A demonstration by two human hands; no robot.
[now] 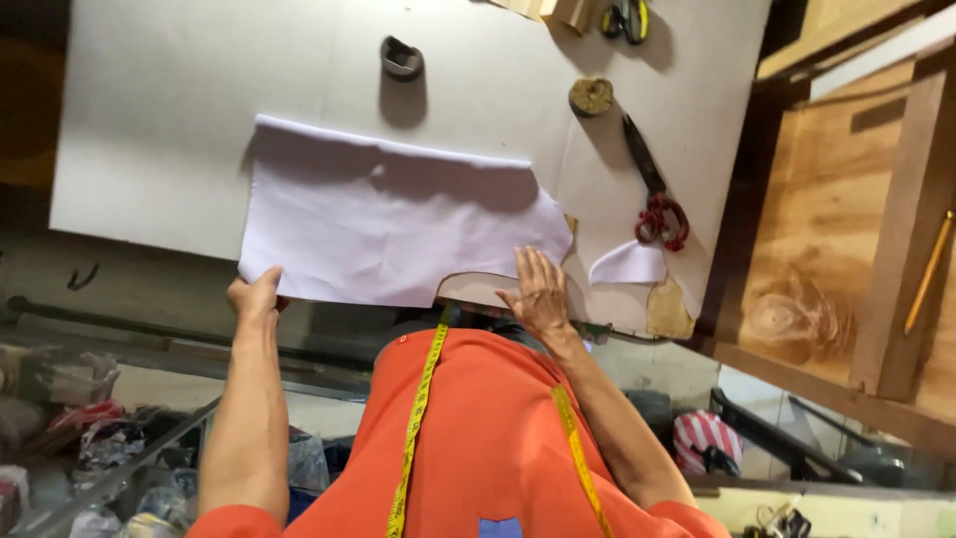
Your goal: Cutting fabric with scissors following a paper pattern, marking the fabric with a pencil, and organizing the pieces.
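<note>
A white piece of cloth (398, 224) lies spread on a pale cutting board (179, 120). My left hand (254, 299) pinches the cloth's near left corner at the board's edge. My right hand (540, 289) rests flat, fingers apart, on the cloth's near right corner, over a brown card pattern (478, 287) that shows beneath it. A yellow tape measure (418, 418) hangs round my neck over an orange shirt.
Red-handled scissors (652, 189) lie right of the cloth, with a small white cloth scrap (627, 264) beside them. A round brown block (592, 96), a dark metal piece (401, 58) and yellow-handled scissors (625, 18) sit farther back. A wooden bench with a yellow pencil (929, 271) stands at right.
</note>
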